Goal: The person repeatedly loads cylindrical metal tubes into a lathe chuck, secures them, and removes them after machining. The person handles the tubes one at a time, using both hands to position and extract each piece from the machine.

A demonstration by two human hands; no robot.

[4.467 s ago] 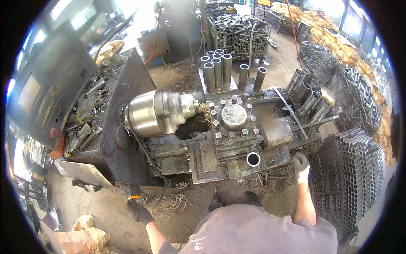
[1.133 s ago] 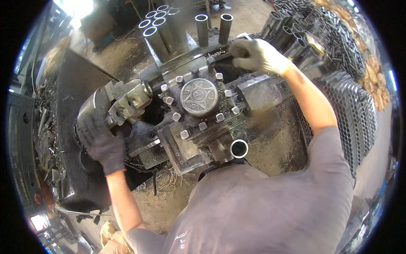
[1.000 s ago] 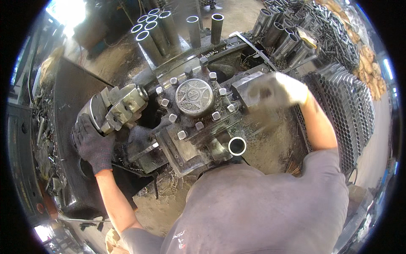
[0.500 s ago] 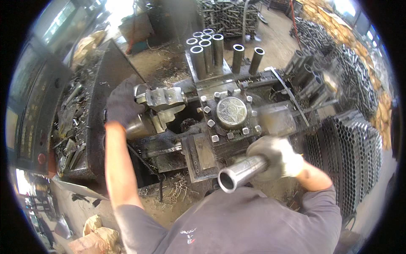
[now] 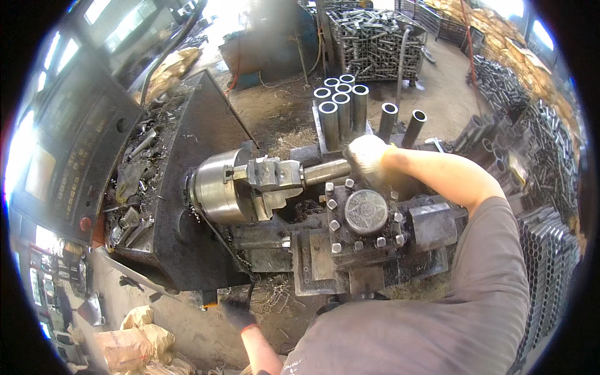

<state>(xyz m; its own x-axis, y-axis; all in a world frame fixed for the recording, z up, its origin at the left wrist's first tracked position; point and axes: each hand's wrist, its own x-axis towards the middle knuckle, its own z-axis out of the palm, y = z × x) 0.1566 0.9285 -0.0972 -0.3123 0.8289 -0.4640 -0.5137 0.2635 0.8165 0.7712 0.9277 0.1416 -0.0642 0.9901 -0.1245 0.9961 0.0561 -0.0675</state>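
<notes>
A lathe chuck (image 5: 220, 187) with stepped jaws (image 5: 274, 175) faces right in front of me. Between the jaws sits one end of a shiny steel tube (image 5: 327, 171), lying level. My right hand (image 5: 367, 157), in a pale glove, is closed around the tube's other end, just behind the tool post (image 5: 365, 212). Low on the left, my left hand (image 5: 240, 314), in a dark glove, is below the headstock (image 5: 200, 250), near a dark lever (image 5: 251, 292). Its fingers are too dark and blurred to make out.
Several steel tubes (image 5: 342, 112) stand upright behind the tool post. More tubes (image 5: 487, 150) lean at the right, above a stack of tubes (image 5: 544, 269). Metal scraps (image 5: 131, 219) cover the headstock top. A wire crate of parts (image 5: 375, 50) stands behind.
My left hand has left the chuck and dropped below the headstock. My right hand has carried the tube from near my body over the tool post and into the jaws. The view has shifted.
</notes>
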